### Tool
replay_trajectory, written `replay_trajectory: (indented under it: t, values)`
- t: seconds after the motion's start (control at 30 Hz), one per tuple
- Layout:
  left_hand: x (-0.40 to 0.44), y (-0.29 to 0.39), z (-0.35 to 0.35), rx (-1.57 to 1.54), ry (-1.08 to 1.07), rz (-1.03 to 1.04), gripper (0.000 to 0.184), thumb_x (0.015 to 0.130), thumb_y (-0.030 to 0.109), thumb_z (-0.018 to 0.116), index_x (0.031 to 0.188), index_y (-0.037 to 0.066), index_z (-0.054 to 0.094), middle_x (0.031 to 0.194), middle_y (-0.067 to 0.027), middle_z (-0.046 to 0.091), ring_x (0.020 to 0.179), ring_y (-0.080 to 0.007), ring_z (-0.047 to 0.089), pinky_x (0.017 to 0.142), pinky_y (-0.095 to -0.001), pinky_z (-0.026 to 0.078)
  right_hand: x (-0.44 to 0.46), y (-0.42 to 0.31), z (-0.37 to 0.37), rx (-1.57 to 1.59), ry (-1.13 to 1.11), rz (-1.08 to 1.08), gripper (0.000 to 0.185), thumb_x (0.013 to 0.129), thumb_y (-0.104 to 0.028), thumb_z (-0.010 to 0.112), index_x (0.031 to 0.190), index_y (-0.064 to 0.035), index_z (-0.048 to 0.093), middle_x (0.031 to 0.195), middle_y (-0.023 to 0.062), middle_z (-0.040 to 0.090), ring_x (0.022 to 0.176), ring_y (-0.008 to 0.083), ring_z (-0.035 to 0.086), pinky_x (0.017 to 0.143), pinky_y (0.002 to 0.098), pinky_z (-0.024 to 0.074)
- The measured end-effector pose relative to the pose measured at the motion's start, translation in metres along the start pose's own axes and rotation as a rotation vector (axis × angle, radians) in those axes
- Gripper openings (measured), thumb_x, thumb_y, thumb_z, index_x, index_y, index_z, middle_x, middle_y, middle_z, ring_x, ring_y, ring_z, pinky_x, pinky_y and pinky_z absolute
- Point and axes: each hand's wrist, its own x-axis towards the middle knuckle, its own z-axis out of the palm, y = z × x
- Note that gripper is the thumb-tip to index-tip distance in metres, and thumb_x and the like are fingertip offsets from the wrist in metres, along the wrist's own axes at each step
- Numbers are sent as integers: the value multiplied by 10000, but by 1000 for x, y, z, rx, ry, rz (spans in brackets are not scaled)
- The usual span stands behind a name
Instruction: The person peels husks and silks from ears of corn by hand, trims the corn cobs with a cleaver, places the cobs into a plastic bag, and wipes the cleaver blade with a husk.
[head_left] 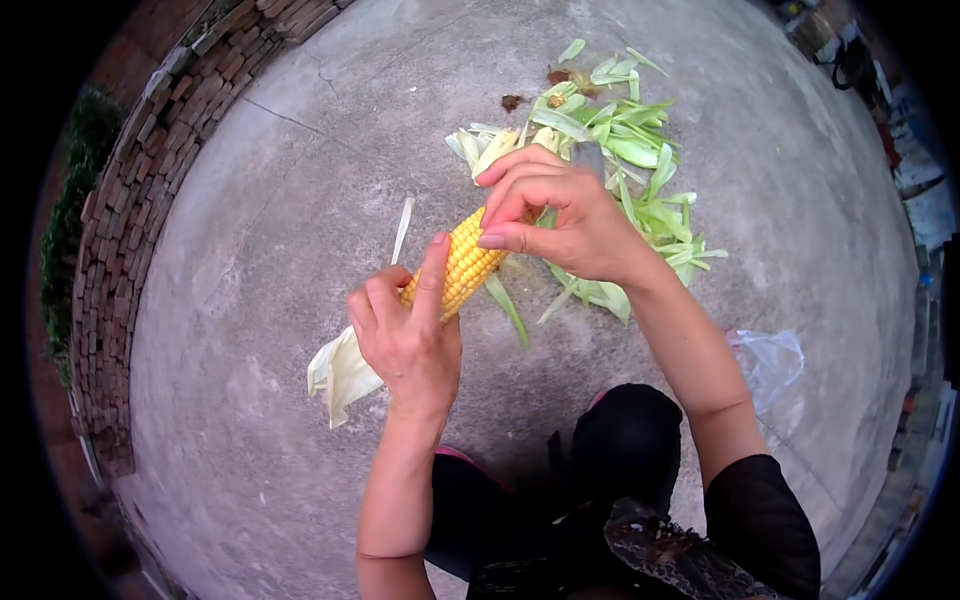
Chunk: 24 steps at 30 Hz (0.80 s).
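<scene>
A yellow ear of corn (466,265) with its kernels bare is held at a slant over the concrete. My left hand (408,330) is wrapped round its lower part, the index finger stretched along the kernels. At the upper end, my right hand (560,215) has thumb and fingertips pinched together against the cob; anything fine between them is too small to make out. Pale husk leaves (345,378) stick out below my left hand; whether they are still joined to the ear is hidden. Behind my right hand, part of a grey object (588,157) shows.
Green husks (640,135) lie scattered beyond and right of my hands, with pale husked pieces (497,150) and brown silk (512,102) among them. A clear plastic bag (768,365) is on the ground at right. Stacked bricks (130,210) line the left edge.
</scene>
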Motion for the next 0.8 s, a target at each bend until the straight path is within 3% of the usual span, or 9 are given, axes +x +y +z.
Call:
replay_trajectory:
  t: [0.07, 0.13, 0.2, 0.23, 0.37, 0.5, 0.6, 0.67, 0.8]
  values:
    - [0, 0, -1, -8, 2, -12, 677, 557, -26, 725, 1172, 239, 631, 874, -49, 485, 811, -221, 470, 692, -330, 429, 4, -13, 0, 672, 15, 260, 144, 775, -147, 725, 790, -38, 632, 873, 25, 654, 1003, 216, 554, 845, 354, 452]
    - [1, -1, 0, -13, 23, -4, 631, 594, -20, 676, 1169, 235, 635, 859, -47, 474, 786, -229, 465, 699, -348, 428, 13, -12, -3, 835, 180, 463, 192, 785, -204, 723, 793, -37, 627, 863, 53, 648, 932, 208, 573, 811, 334, 452]
    - [3, -1, -2, -12, 14, -6, 640, 576, -26, 693, 1165, 216, 633, 867, -54, 479, 800, -232, 469, 701, -346, 426, 18, 1, -2, 66, 301, 285, 277, 774, -298, 729, 776, -40, 627, 894, 67, 645, 985, 223, 560, 808, 338, 445]
    - [2, -1, -3, -10, -1, -6, 650, 559, -33, 709, 1161, 198, 631, 875, -61, 483, 813, -234, 472, 704, -344, 423, 17, 3, 3, -88, 242, 75, 321, 748, -353, 738, 775, -49, 641, 932, 68, 642, 1037, 236, 543, 873, 368, 404]
    - [3, -2, -4, -32, 2, -4, 618, 565, -31, 707, 1143, 172, 631, 880, -66, 487, 810, -239, 473, 703, -349, 423, 6, -5, 24, -168, 36, -34, 266, 750, -327, 730, 794, -72, 667, 922, 62, 642, 1046, 237, 540, 969, 409, 305]
    - [1, -3, 0, -49, -16, -5, 553, 596, -21, 681, 1119, 149, 630, 885, -66, 493, 809, -243, 482, 707, -358, 423, 8, -2, 36, -153, 43, 15, 244, 762, -302, 721, 759, -69, 649, 868, 70, 633, 1011, 235, 544, 945, 395, 322]
    - [0, -4, -3, -85, -27, -76, 545, 596, -2, 711, 1115, 141, 629, 890, -67, 494, 825, -246, 489, 711, -359, 431, 19, 0, 28, -393, 138, 9, 224, 789, -269, 700, 751, -65, 616, 809, 72, 613, 964, 225, 545, 898, 366, 355]
    - [3, -8, -7, -93, -31, -137, 577, 572, 15, 768, 1117, 140, 627, 896, -71, 493, 838, -246, 489, 712, -352, 439, 25, 2, 9, -519, 392, 315, 220, 808, -256, 685, 762, -65, 586, 757, 63, 596, 891, 223, 555, 828, 349, 388]
    - [5, -14, -10, -99, -47, -251, 619, 550, 71, 814, 1134, 129, 617, 914, -72, 490, 871, -248, 492, 729, -353, 448, 28, -8, 4, -556, 566, 132, 204, 818, -241, 680, 790, -65, 582, 725, 50, 596, 822, 215, 577, 733, 342, 415]
